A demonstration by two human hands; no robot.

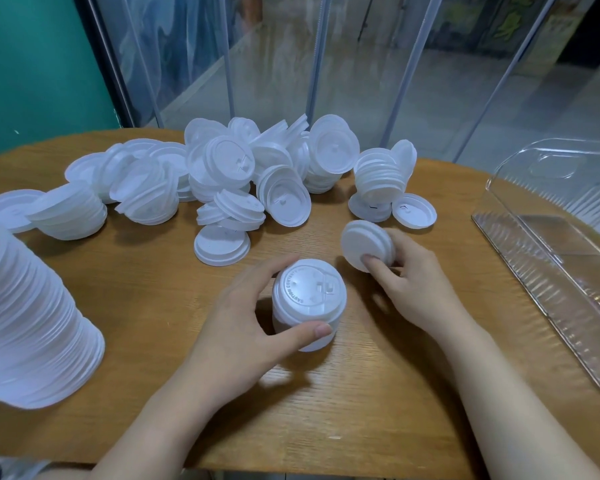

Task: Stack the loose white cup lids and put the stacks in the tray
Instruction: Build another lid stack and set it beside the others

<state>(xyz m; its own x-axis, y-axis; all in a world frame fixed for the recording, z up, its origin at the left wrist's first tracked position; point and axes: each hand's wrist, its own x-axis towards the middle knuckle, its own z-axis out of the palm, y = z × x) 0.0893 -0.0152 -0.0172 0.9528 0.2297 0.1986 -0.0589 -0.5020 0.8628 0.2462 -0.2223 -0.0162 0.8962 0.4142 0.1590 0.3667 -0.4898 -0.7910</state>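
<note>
Fingers of the left hand curl round a short stack standing on the bench, while the right hand pinches a few lids just right of it, tilted. Far behind, a loose heap remains; a tall stack lies at left. At right, the clear tray appears to hold nothing yet, so most work is left.

White lids, clear tray
</note>
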